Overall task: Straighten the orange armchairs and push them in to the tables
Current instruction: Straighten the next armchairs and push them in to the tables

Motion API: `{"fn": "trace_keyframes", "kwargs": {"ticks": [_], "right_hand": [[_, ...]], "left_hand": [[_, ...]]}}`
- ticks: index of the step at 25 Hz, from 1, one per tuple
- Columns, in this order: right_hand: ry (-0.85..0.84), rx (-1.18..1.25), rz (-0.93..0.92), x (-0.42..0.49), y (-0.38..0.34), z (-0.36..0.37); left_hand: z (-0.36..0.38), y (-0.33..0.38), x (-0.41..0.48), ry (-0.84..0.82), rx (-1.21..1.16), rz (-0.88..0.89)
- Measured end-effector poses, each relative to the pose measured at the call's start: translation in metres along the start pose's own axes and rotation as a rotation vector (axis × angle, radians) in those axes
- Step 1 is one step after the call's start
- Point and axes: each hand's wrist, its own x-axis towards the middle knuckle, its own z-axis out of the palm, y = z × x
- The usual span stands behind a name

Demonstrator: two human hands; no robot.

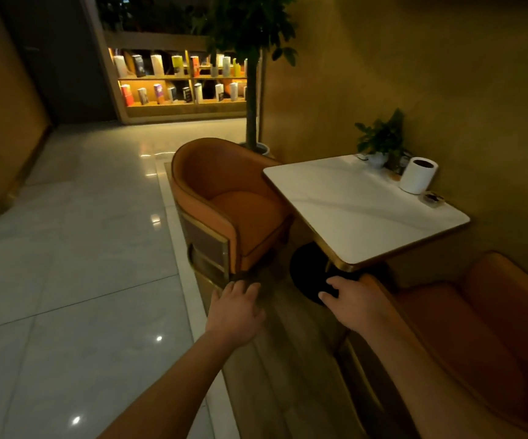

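Reaching forward, both bare arms extend from the bottom edge. Left hand [235, 308]: palm down, fingers spread, holding nothing, just short of the far chair's lower back corner; contact cannot be told. Right hand [356, 304]: fingers loosely extended, empty, lying at the front end of the near orange armchair's [465, 327] arm rim; it looks to touch the rim.

Near armchair sits at lower right, its front close to the white table's [351, 204] near corner. Black round table base [307, 274] shows on the floor between the chairs.

Far orange armchair [224, 198] stands at the table's left side, seat partly tucked under the edge, angled slightly.

On the tabletop by the wall: white cylinder [418, 175], small potted plant [381, 141]. Beyond: tree trunk [251, 122], lit bookshelf [180, 77].
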Motion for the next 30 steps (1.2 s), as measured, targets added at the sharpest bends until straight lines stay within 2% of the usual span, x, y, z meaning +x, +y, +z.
{"fn": "trace_keyframes", "kwargs": {"ticks": [6, 11, 16, 23, 30], "right_hand": [[-0.014, 0.025, -0.115, 0.081, -0.1, 0.03], [0.005, 0.044, -0.197, 0.184, -0.156, 0.051], [-0.065, 0.048, -0.232, 0.297, -0.206, 0.066], [-0.147, 0.038, -0.213, 0.42, -0.263, 0.083], [-0.156, 0.026, -0.076, 0.525, -0.342, 0.121]], "left_hand": [[-0.033, -0.097, 0.039, 0.008, 0.017, -0.135], [-0.052, -0.176, 0.119, 0.028, 0.044, -0.213], [-0.074, -0.241, 0.217, 0.009, 0.086, -0.276], [-0.096, -0.32, 0.34, 0.009, 0.067, -0.239], [-0.105, -0.432, 0.454, -0.048, 0.042, -0.107]]}}
